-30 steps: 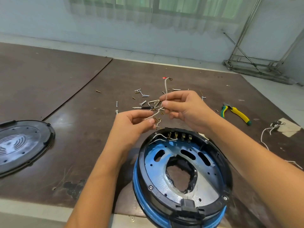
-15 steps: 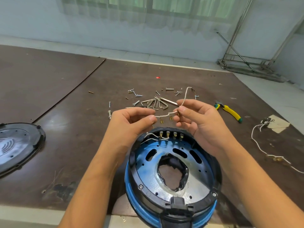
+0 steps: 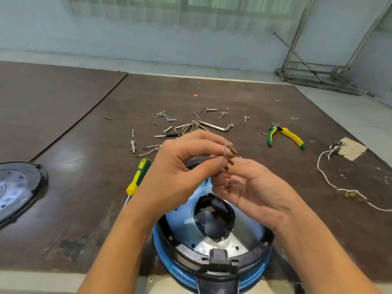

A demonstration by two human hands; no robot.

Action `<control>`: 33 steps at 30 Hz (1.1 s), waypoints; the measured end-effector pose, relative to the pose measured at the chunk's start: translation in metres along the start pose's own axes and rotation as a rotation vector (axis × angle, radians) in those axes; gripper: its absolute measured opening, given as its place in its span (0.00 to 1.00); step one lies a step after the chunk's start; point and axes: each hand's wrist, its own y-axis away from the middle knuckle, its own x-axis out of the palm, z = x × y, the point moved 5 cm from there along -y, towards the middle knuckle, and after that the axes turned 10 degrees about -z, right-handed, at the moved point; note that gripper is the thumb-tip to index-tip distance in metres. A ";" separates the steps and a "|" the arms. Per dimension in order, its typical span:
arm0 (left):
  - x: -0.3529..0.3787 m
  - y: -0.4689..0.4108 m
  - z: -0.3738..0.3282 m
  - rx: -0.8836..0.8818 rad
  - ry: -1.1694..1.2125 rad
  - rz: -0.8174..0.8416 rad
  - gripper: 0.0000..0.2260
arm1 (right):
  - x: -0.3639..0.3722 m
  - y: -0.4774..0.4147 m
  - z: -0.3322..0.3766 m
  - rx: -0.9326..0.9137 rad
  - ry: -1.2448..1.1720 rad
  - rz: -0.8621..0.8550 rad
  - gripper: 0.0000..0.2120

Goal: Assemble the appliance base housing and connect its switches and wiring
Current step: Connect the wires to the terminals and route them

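While the base housing (image 3: 239, 240) lies open at 6 o'clock, cover (image 3: 19, 187) off at 9 | our left hand (image 3: 176, 172) pinches the wire (image 3: 228, 151) at centre, thumb to forefinger | right hand (image 3: 254, 192) curls loosely beneath, grip unclear | screws (image 3: 167, 129) loose at 12: we reckon wiring and closing remain.

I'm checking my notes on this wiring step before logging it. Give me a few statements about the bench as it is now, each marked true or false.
1. The left hand pinches a short wire with brass terminals, above the base housing. True.
2. The pliers lie left of the housing. False: they lie on the table to its right, farther back.
3. The screwdriver lies inside the housing. False: it lies on the table, just left of the housing.
4. A black cover lies at the left edge of the view. True.
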 end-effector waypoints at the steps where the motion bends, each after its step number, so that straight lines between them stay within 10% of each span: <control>1: 0.002 0.000 -0.001 -0.004 0.000 0.006 0.06 | 0.003 0.001 -0.003 0.013 0.006 0.018 0.06; 6: 0.000 0.001 0.009 -0.116 -0.086 -0.108 0.05 | -0.005 0.008 -0.007 0.072 0.341 0.039 0.09; 10: 0.004 0.002 0.017 -0.167 -0.247 0.003 0.05 | -0.028 0.010 0.018 -0.249 0.392 -0.267 0.10; 17: 0.017 0.008 0.036 -0.429 -0.149 0.000 0.03 | -0.027 0.017 0.021 -0.554 0.582 -0.308 0.05; 33: 0.016 0.014 0.044 -0.576 -0.048 0.060 0.09 | -0.041 0.004 0.019 -0.496 0.392 -0.269 0.07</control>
